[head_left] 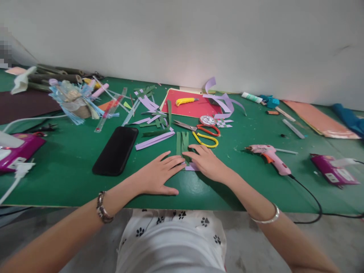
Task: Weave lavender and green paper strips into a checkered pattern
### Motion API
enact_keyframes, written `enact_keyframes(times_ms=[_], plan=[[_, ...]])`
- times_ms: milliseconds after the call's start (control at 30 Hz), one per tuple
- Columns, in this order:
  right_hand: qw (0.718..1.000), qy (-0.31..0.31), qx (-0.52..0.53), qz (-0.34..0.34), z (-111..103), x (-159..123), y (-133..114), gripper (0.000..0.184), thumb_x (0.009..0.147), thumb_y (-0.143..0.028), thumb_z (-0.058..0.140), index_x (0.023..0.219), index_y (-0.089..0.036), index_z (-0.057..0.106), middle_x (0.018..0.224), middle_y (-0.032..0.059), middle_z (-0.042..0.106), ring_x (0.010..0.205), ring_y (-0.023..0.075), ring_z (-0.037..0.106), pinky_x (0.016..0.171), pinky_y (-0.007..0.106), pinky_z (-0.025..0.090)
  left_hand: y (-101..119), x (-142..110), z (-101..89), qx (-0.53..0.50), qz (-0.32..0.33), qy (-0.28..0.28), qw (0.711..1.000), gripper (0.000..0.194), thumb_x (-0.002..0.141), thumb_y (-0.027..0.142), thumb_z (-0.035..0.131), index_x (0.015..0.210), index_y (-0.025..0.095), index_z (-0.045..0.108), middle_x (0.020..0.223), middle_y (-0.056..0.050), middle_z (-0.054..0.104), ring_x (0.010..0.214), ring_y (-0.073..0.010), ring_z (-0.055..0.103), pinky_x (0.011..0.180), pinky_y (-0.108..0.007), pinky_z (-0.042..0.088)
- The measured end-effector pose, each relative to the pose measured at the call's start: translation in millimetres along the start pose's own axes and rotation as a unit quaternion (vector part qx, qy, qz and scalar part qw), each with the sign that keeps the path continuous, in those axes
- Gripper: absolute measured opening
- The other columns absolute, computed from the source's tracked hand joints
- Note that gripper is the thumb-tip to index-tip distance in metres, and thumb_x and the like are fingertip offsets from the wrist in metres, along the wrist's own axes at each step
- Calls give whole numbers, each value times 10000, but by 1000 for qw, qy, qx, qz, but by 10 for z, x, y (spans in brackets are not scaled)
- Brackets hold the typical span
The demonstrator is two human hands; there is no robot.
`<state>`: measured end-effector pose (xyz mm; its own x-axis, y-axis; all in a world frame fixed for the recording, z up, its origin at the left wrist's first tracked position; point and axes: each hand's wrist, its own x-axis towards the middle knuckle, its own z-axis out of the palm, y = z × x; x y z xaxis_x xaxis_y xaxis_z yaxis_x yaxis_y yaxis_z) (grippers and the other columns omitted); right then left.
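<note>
My left hand (162, 173) lies flat on the green table, thumb spread, its fingertips on a small arrangement of paper strips. Opposite it, my right hand (209, 163) rests with fingers stretched out over the same strips. Green paper strips (179, 142) stand lengthwise away from me, side by side. A purple paper strip (192, 167) crosses them at the near end, partly hidden under my fingers. Just beyond lie scissors (206, 131) with one red and one yellow handle. More purple strips (155, 139) and a green strip (156, 133) are left of them.
A black phone (116, 151) lies left of my hands. On the right are a pink glue gun (269, 154) with a black cord and a purple power strip (334, 170). A yellow cutter (186, 101) sits on red paper (182, 110). Bamboo pieces (55, 78) lie far left.
</note>
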<state>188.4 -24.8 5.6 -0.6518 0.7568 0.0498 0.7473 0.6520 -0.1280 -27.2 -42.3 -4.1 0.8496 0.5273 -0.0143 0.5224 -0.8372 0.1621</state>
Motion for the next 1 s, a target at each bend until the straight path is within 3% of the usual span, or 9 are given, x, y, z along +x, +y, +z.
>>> enact_keyframes(times_ms=[233,533,733,867,1000], plan=[[994,-3,-97,-43,-41,281,62,307,806,-35,386,982,-184,588,1280,88,478,1047,227,467,812,365,426,91,55,-30,9,-4,5,1000,728,785,609,457,1268,65,431,1277,-154,498,1162,-274,445,993,-376,291],[986,10,-140,-91,-1,373,107,289,832,-45,364,1002,-164,564,1043,95,582,930,184,532,782,312,413,81,48,-5,17,-14,-2,1000,751,771,630,449,1288,87,409,1353,-164,417,1188,-292,419,981,-397,306],[996,68,20,-48,37,360,152,318,804,-28,324,982,-151,557,986,91,573,904,160,548,801,301,438,89,55,7,21,-8,3,1000,721,783,590,461,1294,84,406,1345,-168,426,1172,-294,429,972,-396,317],[977,133,164,-23,39,362,179,178,822,-141,387,851,-164,561,898,73,574,870,159,545,821,330,442,86,54,13,18,-5,13,1000,697,792,571,458,1299,96,401,1334,-161,439,1178,-288,425,975,-389,317],[951,160,263,38,89,412,196,103,743,-152,472,803,-174,553,864,46,540,778,143,533,726,311,471,87,55,-4,16,-6,6,1000,684,796,562,450,1307,111,393,1357,-148,415,1193,-284,410,985,-391,302]])
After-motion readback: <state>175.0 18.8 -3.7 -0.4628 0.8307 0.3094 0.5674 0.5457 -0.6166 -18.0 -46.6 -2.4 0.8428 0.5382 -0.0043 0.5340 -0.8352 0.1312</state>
